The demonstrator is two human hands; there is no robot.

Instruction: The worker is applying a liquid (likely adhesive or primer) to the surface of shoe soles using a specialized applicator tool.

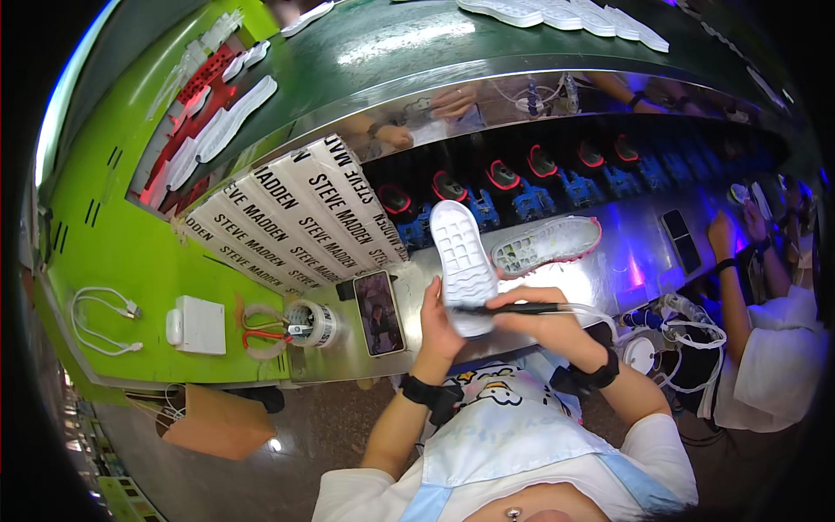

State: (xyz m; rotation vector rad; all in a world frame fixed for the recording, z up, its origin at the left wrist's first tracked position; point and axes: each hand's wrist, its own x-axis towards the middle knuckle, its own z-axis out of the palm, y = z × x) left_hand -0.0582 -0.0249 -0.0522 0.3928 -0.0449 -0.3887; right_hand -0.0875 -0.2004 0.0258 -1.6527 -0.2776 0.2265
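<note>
Both hands raised over metal surface (609, 252): left hand (439, 326) grips white rubber shoe sole (461, 257) upright; right hand (544, 317) pinches slim black pen-like tool (500, 308) against it.

A white shoe sole (463, 261) stands upright, its grid-patterned underside facing out, and a thin black tool (504, 308) lies crosswise against its lower end.

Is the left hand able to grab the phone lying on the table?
Probably yes, but not right away. The phone lies just beside the left hand with nothing between them, yet that hand is holding the white shoe sole and would have to free up.
</note>
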